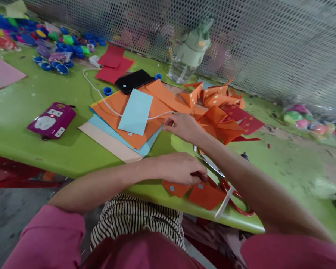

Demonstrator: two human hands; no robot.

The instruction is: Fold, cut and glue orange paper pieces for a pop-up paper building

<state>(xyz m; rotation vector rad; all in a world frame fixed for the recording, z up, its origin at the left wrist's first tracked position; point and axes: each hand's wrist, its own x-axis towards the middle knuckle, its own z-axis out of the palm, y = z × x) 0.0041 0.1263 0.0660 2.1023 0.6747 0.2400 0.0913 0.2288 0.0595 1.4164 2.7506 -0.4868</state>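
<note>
Orange paper dominates a green table [30, 123] where a person in a pink top sits at craft work. The left hand [182, 168] is curled, fingers closed down on a folded orange piece [197, 191] near the table's front edge; the piece lies directly under and just in front of that hand, its small pale squares showing. The right hand [183, 126] reaches farther onto the table, fingertips pinched narrow at the near edge of the stack of paper sheets [123, 123]; whether it grips a sheet or the white cable [100, 97] that crosses the stack cannot be told.

Scissors [226, 183] with red handles lie just right of the folded orange piece, partly beneath the right forearm. A heap of folded orange shapes [215, 108] sits just beyond the right hand, with dark red paper [245, 121] at its right side. On the stack of paper sheets rests a light blue card [136, 111], and a black phone [133, 80] lies at the stack's far edge. Left of the stack is a purple pouch [52, 120]; well beyond it, bottle caps [50, 45] are scattered. A pale green bottle [190, 52] stands behind the stack against the perforated metal screen [268, 41].
</note>
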